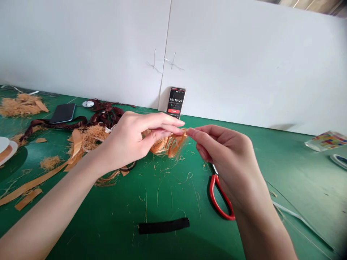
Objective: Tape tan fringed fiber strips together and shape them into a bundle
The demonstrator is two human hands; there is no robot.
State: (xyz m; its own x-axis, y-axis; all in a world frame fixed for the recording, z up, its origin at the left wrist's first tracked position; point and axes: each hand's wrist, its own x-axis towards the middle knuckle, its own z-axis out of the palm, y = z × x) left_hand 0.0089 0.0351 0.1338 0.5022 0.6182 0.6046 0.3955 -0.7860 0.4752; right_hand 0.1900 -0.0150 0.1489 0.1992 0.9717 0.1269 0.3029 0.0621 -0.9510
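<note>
Between my two hands hangs a bunch of orange-tan frayed ribbon fringe (175,144), its loose threads pointing down. My left hand (141,133) pinches its top edge between thumb and fingers from the left. At the right end, my right hand (222,148) pinches the same fringe between thumb and forefinger. Partly under my right hand lie red-handled scissors (213,195), their blades mostly hidden. Nearer to me on the table rests a short black fabric strip (164,226).
A phone (176,102) showing a running timer leans on the white partition (230,61). Tan ribbon strips (43,180), frayed fibre piles (20,104), dark brown ribbon (105,113) and a dark flat device (63,113) lie left. A colourful packet (326,141) and a tape roll (338,160) sit right.
</note>
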